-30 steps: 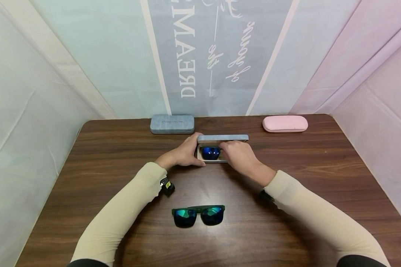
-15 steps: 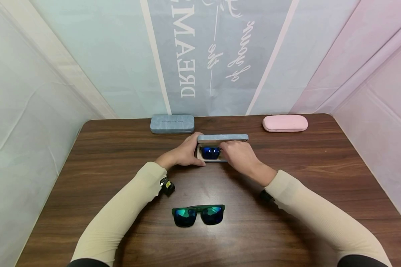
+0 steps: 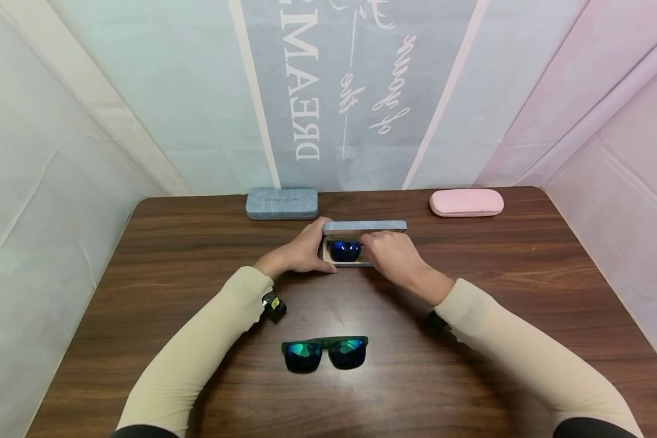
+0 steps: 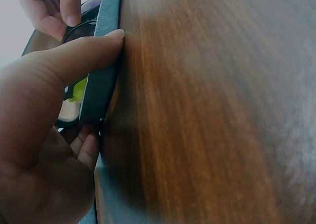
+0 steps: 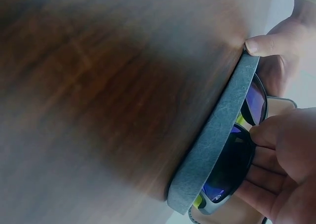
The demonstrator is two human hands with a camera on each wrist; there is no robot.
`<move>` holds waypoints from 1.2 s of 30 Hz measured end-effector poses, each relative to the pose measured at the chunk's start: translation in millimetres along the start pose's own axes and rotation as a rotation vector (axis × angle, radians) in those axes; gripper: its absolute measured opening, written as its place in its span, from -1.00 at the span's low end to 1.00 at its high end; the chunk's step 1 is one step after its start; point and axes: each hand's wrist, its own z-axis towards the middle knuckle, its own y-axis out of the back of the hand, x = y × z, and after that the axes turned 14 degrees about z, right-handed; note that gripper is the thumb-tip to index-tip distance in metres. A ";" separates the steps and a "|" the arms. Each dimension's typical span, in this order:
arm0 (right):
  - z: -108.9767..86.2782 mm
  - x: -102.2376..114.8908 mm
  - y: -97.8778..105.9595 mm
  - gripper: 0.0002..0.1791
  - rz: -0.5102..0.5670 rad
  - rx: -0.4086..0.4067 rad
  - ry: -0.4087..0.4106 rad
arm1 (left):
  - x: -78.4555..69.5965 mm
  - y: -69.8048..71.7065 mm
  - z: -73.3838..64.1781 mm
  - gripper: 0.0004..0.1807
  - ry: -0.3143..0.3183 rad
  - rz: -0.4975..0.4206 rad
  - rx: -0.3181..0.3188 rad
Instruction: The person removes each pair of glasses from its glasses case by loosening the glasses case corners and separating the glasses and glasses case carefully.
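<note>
An open blue-grey glasses case (image 3: 364, 227) lies on the table with its lid raised at the back. My left hand (image 3: 306, 248) grips the case's left end, its thumb (image 4: 94, 56) over the front wall (image 4: 102, 85). Inside the case are blue-lensed sunglasses (image 3: 345, 250) with yellow-green showing near the frame. My right hand (image 3: 394, 258) reaches into the case and pinches the sunglasses (image 5: 229, 159) between thumb and fingers, covering part of them. Another pair of sunglasses (image 3: 348, 354), green-framed with green-blue lenses, lies nearer to me on the table.
A closed blue-grey glasses case (image 3: 282, 204) stands at the table's back edge, left of the open one. To the right, by the same edge, is a closed pink glasses case (image 3: 467, 202). Behind the wooden table (image 3: 498, 292) hangs a printed cloth (image 3: 356, 91).
</note>
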 end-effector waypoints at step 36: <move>-6.1 4.3 22.8 -0.91 0.084 0.005 -0.036 | -0.9 1.6 -1.2 0.07 0.017 -0.006 0.027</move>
